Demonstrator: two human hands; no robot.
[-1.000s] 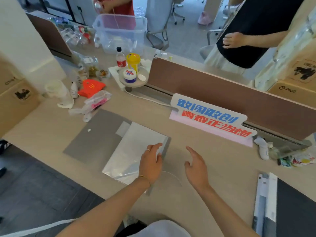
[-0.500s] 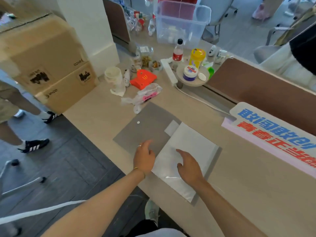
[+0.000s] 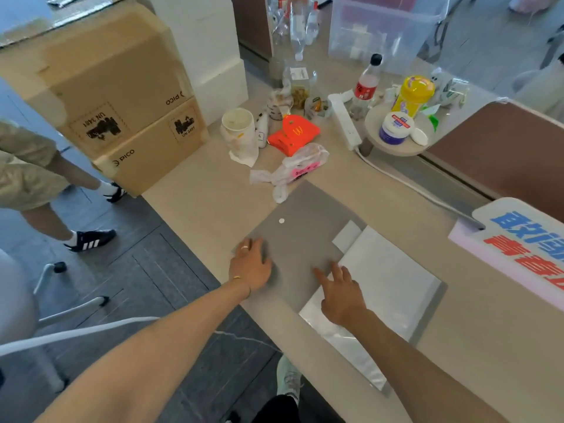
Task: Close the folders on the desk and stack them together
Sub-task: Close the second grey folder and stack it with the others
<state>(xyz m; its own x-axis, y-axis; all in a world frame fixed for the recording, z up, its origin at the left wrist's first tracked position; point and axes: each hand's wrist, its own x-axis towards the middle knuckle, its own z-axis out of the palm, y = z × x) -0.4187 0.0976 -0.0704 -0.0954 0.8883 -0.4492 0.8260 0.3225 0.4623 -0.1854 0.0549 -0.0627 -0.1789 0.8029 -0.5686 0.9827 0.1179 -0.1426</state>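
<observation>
An open grey folder (image 3: 302, 236) lies flat on the desk (image 3: 198, 206). Its left cover is bare grey with a small white snap dot. Its right half holds clear plastic sleeves (image 3: 387, 285) with a small white slip at the top. My left hand (image 3: 251, 265) rests flat at the near left corner of the grey cover, by the desk edge. My right hand (image 3: 340, 293) lies over the fold line, fingers spread, touching both the grey cover and the sleeves. Neither hand grips anything.
Clutter stands beyond the folder: a plastic bag (image 3: 300, 169), a red carton (image 3: 293, 134), a paper cup (image 3: 239, 131), bottles, a power strip (image 3: 345, 123) with its cable, a clear bin (image 3: 381, 29). A printed sign (image 3: 518, 242) sits right. Cardboard boxes (image 3: 122, 96) and a person's legs stand left.
My view has swung left. Both hands have slid leftward over the folder: the left from the sleeves to the grey cover's near corner, the right from the bare desk onto the fold.
</observation>
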